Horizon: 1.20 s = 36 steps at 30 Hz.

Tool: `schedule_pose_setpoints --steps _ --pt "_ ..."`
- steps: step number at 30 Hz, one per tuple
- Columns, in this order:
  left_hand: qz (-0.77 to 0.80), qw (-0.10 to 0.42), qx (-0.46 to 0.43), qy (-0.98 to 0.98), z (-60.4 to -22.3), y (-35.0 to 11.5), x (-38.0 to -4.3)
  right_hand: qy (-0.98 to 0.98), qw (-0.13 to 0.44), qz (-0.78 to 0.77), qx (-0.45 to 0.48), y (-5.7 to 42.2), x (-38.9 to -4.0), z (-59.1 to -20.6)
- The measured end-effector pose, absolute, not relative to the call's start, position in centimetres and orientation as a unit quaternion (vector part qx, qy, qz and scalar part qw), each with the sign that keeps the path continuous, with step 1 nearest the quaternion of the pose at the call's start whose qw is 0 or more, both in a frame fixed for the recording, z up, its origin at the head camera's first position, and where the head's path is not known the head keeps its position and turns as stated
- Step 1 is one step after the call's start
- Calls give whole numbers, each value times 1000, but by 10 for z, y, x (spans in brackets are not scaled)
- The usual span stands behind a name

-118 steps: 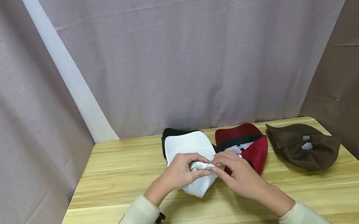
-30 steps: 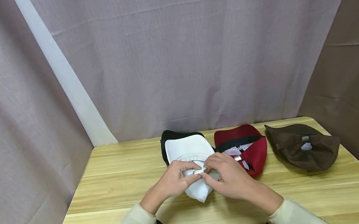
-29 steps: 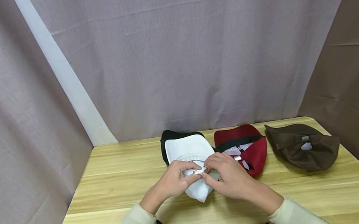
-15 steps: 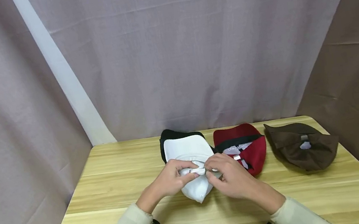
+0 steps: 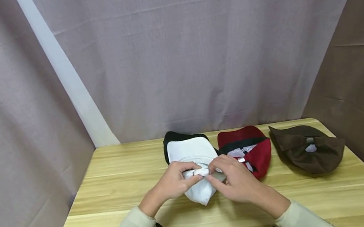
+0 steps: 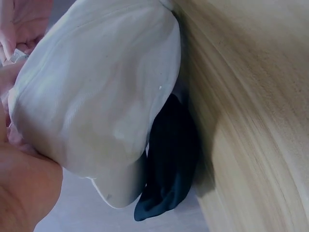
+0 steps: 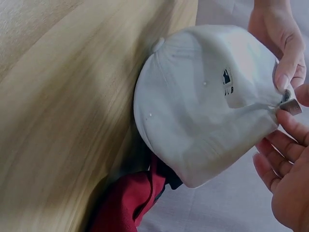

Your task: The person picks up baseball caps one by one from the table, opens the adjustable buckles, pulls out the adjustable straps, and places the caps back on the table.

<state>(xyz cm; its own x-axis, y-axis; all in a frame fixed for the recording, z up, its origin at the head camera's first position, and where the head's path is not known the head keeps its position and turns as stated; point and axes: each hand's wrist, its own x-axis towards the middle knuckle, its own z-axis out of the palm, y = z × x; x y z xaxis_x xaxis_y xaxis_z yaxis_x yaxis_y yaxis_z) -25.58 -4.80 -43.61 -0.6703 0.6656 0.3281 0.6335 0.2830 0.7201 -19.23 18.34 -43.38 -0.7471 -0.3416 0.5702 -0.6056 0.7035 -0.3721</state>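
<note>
A white baseball cap lies upside down, its brim toward the back of the table. My left hand pinches the cap's back strap between thumb and forefinger. From the other side my right hand pinches the strap end at a small metal buckle. In the right wrist view the right hand's other fingers are spread away from the fabric. The left wrist view shows the cap's crown, which mostly hides the hands.
A black cap sits behind the white one, partly covered by it. To the right lie a dark red cap with its inside showing, then a brown cap. Grey curtain hangs behind the table.
Both hands stay at the white cap's strap; the strap and buckle have turned between the fingertips and more of the strap now shows. The other caps stay put.
</note>
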Motion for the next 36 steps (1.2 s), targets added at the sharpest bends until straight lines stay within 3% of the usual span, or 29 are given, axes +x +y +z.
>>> schedule_pose_setpoints --steps 8,13,24,30,36 --pt "440 14 407 800 -435 -47 -254 -879 261 282 284 180 -194 -430" --pt "434 10 408 803 -436 -47 -254 -874 248 285 307 174 -195 -427" --pt "397 -10 412 820 -434 -46 -253 -918 157 272 242 165 -194 -419" --pt "398 4 419 816 -433 -47 -253 -925 99 281 234 163 -194 -416" --pt "411 21 427 805 -433 -49 -253 -916 83 299 253 164 -193 -415"
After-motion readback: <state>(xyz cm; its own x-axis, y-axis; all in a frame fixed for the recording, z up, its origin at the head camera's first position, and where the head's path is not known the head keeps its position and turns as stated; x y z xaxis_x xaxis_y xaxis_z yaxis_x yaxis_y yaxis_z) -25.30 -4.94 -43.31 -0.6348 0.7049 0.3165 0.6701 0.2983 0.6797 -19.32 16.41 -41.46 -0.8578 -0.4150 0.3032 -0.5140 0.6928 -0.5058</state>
